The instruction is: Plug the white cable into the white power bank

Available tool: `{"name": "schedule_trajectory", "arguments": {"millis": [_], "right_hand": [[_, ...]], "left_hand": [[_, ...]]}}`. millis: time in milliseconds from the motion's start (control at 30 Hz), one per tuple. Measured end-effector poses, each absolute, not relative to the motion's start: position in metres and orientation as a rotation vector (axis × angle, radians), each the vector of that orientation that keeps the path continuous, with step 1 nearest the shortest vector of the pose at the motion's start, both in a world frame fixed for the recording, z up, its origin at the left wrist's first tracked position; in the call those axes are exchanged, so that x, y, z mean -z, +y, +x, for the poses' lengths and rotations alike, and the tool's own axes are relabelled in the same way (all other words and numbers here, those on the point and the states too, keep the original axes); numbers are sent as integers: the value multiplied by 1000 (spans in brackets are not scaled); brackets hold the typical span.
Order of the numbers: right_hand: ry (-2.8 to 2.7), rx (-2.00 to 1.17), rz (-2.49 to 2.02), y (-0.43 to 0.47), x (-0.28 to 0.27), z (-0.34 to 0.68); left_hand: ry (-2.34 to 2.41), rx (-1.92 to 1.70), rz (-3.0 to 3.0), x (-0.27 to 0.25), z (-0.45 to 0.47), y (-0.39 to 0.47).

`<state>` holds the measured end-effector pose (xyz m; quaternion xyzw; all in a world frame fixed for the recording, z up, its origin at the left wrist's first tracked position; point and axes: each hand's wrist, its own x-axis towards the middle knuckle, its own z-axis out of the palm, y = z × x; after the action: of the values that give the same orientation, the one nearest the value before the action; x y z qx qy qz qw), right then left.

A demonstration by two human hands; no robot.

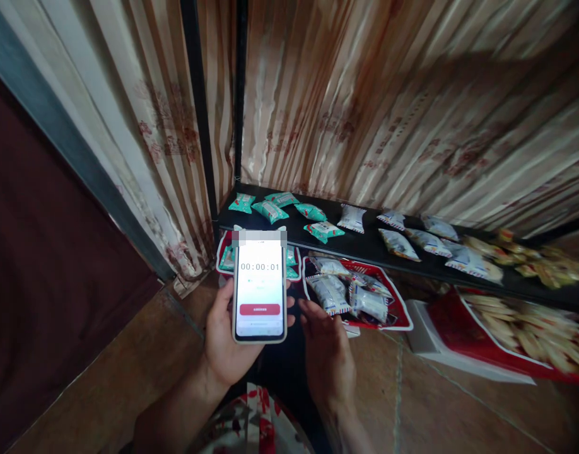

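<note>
My left hand [223, 350] is wrapped round a smartphone [260, 293] with a lit screen. The display reads 00:00:01 above a red button. Just right of the phone is my right hand [330, 359], holding nothing, its fingers loosely bent and apart. Beyond it, a red basket [398, 321] with a white rim holds several white and blue snack packets [327, 291]. Behind the phone, and partly hidden by it, another red basket [221, 261] contains green packets [227, 257].
A low black shelf [289, 236] carries green packets [270, 211], white packets [398, 244] and yellowish packets [545, 268]. At right, a red basket [455, 328] of pale packets rests on a white box [419, 325]. Patterned curtains [327, 107] hang behind, against black posts [202, 113].
</note>
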<state>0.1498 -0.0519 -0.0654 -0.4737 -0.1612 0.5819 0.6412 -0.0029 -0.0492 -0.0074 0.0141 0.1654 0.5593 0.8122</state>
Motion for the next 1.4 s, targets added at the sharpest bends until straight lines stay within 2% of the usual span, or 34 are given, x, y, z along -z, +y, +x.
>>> {"name": "schedule_trajectory", "arguments": {"millis": [1400], "right_hand": [[-395,-1244,-1100,-69,62,165]], "left_hand": [[343,-1119,102,-3,15,-60]]}}
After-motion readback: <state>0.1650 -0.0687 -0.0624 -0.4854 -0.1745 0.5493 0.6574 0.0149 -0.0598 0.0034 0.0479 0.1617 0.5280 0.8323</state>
